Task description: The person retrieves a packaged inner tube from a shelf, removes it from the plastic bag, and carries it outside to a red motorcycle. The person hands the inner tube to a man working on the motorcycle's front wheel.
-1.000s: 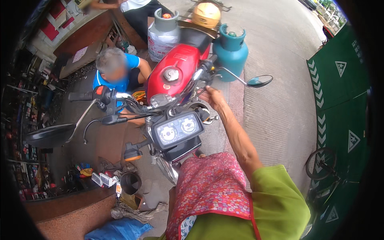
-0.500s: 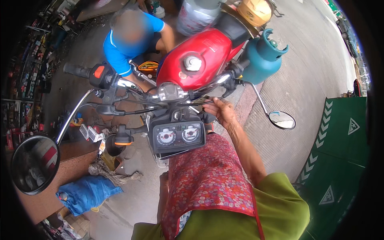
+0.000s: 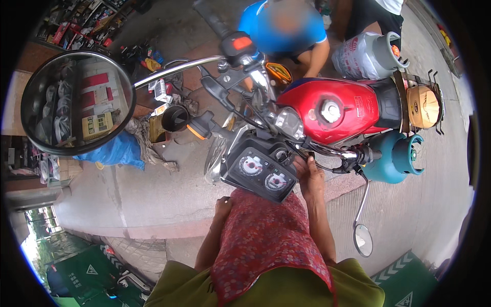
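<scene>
My right hand (image 3: 312,179) reaches in behind the gauge cluster (image 3: 263,169) of a red motorcycle, beside black cables (image 3: 327,168) under the handlebar. Its thumb points up and its fingers are bent; whatever they grip is hidden among the cables. Lower down, close to the front of the cluster and the apron, my left hand (image 3: 223,205) is closed, and I cannot make out anything in it. The red fuel tank (image 3: 337,110) with its silver cap lies beyond the handlebar.
A person in a blue shirt (image 3: 279,30) crouches at the motorcycle's far side. A teal gas cylinder (image 3: 391,158) stands right; a grey one (image 3: 381,51) stands behind. Round mirrors (image 3: 76,102) stick out on both sides. A blue bag (image 3: 115,151) and rags (image 3: 146,143) lie left.
The view has turned, so the motorcycle now slants to the right. My left hand has come into sight beside the apron. My right hand stays by the cables, now deeper behind the gauges.
</scene>
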`<control>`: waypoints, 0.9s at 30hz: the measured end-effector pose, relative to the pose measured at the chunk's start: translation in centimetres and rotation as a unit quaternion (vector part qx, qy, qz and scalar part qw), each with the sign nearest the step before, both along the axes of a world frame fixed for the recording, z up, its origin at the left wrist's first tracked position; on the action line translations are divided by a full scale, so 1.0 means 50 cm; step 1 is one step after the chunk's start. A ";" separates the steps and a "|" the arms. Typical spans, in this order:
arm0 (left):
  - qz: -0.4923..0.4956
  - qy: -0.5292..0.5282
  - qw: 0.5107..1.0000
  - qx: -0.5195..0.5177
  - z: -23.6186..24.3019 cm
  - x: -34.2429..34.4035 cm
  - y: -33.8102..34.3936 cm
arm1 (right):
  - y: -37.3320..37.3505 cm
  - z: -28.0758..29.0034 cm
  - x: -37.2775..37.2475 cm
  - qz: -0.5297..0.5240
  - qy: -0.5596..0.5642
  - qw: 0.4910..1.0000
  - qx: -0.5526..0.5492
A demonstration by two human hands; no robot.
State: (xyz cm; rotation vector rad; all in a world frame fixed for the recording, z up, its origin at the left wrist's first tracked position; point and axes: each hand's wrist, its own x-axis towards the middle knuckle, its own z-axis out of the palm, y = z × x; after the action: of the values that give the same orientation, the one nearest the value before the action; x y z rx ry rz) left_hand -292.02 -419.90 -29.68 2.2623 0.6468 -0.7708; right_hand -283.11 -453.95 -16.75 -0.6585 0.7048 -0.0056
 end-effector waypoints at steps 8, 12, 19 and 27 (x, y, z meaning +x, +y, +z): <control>0.128 0.073 0.985 0.088 -0.030 -0.126 0.190 | 0.017 -0.028 0.002 0.000 0.042 0.982 -0.184; 0.182 0.048 0.980 0.057 -0.066 -0.176 0.320 | -0.001 -0.019 -0.030 0.042 0.067 0.834 -0.546; 0.306 0.026 0.951 -0.028 -0.159 -0.319 0.724 | 0.233 0.076 0.040 -0.046 0.150 0.496 -0.854; 0.584 0.145 0.785 -0.146 -0.098 -0.457 1.070 | 0.255 0.073 0.059 -0.106 0.164 0.562 -0.804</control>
State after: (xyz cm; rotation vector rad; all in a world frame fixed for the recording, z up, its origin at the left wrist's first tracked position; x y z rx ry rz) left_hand -314.89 -366.41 -34.56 1.0651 1.6856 -0.4835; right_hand -280.17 -441.21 -13.10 -2.4058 1.0340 -0.8884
